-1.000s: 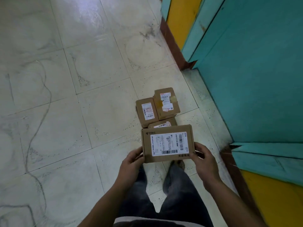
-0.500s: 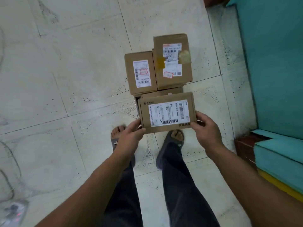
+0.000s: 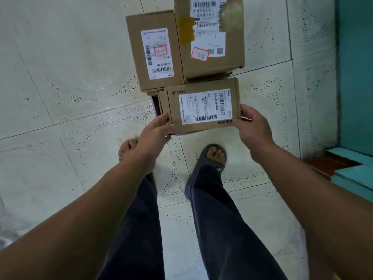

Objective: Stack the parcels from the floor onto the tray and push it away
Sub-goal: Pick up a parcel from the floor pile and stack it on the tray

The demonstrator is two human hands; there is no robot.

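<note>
Head view: the left hand [image 3: 154, 134] and right hand [image 3: 253, 131] pinch the short ends of a flat labelled parcel [image 3: 203, 107], fingers curled round its edges. Just beyond the grip stand a narrow parcel [image 3: 155, 51] and a taped parcel [image 3: 210, 37]. Another box [image 3: 162, 102] shows directly beneath the grip. It is best lowered level, squared to that box, with both ends released together. I cannot make out the tray.

Upper edge cuts top parcel [image 3: 209, 35]; held parcel [image 3: 203, 106] hides most of lower box [image 3: 162, 103].

Head-worn view, steeply downward, close.
</note>
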